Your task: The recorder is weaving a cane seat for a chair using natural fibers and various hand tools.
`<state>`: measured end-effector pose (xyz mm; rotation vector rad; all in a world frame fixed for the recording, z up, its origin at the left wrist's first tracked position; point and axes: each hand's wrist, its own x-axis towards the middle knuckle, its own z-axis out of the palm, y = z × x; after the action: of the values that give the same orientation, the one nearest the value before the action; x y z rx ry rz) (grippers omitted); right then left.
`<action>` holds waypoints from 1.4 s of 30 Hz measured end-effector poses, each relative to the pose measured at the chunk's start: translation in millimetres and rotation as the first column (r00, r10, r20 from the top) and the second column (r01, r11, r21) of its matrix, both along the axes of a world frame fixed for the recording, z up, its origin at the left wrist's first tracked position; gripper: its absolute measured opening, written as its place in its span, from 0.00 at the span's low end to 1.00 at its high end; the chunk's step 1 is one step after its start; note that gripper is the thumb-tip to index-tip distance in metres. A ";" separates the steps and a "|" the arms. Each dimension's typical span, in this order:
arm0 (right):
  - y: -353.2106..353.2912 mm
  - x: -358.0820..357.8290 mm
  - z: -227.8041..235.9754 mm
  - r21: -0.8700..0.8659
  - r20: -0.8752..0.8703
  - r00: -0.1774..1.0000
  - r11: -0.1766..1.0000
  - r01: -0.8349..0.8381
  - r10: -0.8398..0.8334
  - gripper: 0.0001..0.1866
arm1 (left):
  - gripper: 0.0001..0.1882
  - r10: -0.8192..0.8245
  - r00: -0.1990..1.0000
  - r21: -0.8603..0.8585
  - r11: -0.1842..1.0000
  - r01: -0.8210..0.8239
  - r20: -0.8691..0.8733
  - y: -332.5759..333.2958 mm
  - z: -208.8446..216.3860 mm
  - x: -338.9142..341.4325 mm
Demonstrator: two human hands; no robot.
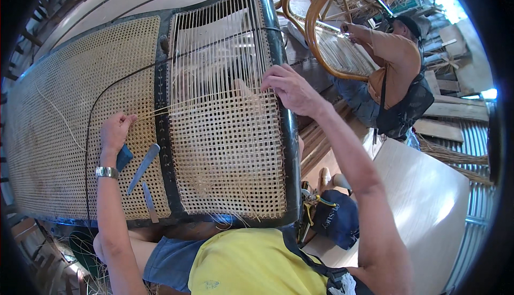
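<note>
Large dark-framed panel of woven natural cane [123,46] is lying in front of the worker, filling the left and middle of the view. Dark divider bar [166,161] is splitting it: finely meshed section on the left, partly woven section [230,140] on the right. Upper part of the latter is showing long parallel strands; its lower part is showing a square grid.

Left hand [115,130], silver metal watch [107,172] at the wrist, is pinching thin pale cane strands [152,115] between thumb and fingers, above the left section; the strands are running rightward across the divider bar. Right hand [290,89] is bending its fingers at the panel's right edge; cannot tell whether they are gripping anything.

Near the left forearm, a blue-grey curved blade [143,169] and a smaller slim metal blade [149,201] are lying on the cane. A thin black cord [110,86] is curving over both sections.

Right background: a co-worker in an orange-tan shirt [395,54] is handling a curved brown rattan frame [311,32] strung with pale strands.
</note>
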<state>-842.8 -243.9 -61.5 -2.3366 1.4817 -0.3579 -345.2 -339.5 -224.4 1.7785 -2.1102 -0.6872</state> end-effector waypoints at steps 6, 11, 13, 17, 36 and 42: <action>-42.8 -3.6 7.6 0.160 -0.234 0.925 0.950 -0.268 0.300 0.09 | 0.25 0.016 1.000 0.074 0.997 -0.018 0.018 -4.9 5.4 -1.8; -50.9 -15.4 10.7 0.239 -0.142 0.926 0.920 -0.312 0.351 0.07 | 0.22 0.039 0.999 0.107 0.994 -0.037 -0.018 -2.6 13.1 -8.1; -49.7 -16.5 6.9 0.205 -0.141 0.922 0.921 -0.330 0.362 0.06 | 0.21 0.060 0.997 0.120 0.991 -0.054 -0.053 -2.3 10.3 -4.6; -50.6 -6.5 6.9 0.174 -0.288 0.874 0.918 -0.355 0.392 0.05 | 0.22 0.067 0.994 0.117 0.992 -0.056 -0.089 -1.2 7.1 1.3; 37.0 4.7 -2.9 -0.114 0.147 0.976 0.978 0.177 -0.159 0.24 | 0.24 0.039 0.974 0.135 0.991 -0.009 -0.223 28.9 35.3 6.9; -7.1 -0.7 7.1 -0.048 -0.115 0.977 0.982 -0.185 0.179 0.21 | 0.23 0.068 0.989 0.092 0.994 -0.056 -0.135 27.3 18.7 2.8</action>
<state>-843.5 -251.0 -54.4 -2.5511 1.3063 -0.2302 -342.4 -312.2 -205.7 1.7789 -1.9539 -0.8714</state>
